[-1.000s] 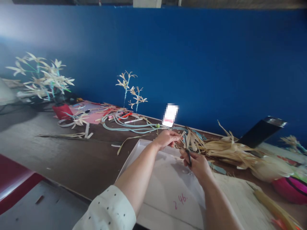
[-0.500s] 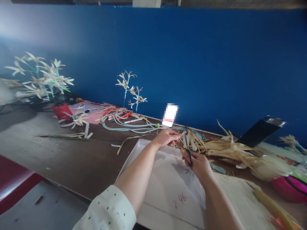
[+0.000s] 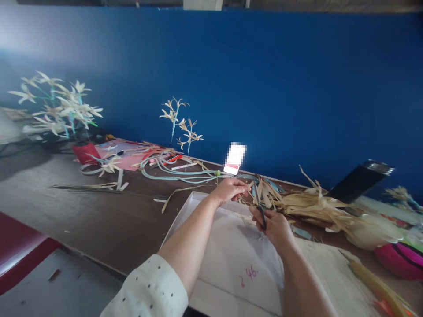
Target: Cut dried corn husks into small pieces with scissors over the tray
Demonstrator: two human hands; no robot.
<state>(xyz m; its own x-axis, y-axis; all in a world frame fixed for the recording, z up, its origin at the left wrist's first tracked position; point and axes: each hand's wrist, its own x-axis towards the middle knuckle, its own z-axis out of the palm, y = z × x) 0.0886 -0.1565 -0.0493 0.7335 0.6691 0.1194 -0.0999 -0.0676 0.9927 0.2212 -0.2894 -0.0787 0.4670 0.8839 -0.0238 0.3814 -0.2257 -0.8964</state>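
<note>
Nearest, a dotted sleeve [image 3: 153, 286] overlaps the near left side of the white box [image 3: 228, 259], whose flat face bears red handwriting. Just right of the box lies a pale board [image 3: 313, 264], with a yellow-handled tool [image 3: 370, 275] farther right on it, its point away from the wearer.

Over the box's far right part, the right hand [image 3: 276, 226] is closed around the scissors [image 3: 263, 218]; their blades point past the box's far edge, and I cannot tell whether they are parted. Over that far edge, the left hand [image 3: 229, 190] has thumb and forefinger pinched together, seemingly on a small pale strip [image 3: 249, 188], just beside the blades.

Little has changed over the last second: the right hand and scissors have eased slightly toward the box's near side, while the left hand has hardly shifted. I judge the work to be at the same stage, as no finished cut shows.

Beyond the box's far right corner, dry husks [image 3: 297, 204] lie on the surface [image 3: 132, 220]. Past its far left corner are loops of blue cord [image 3: 165, 177]; straight beyond it stands a lit phone [image 3: 232, 162]. Farthest, the blue wall [image 3: 280, 79] rises behind the box.
</note>
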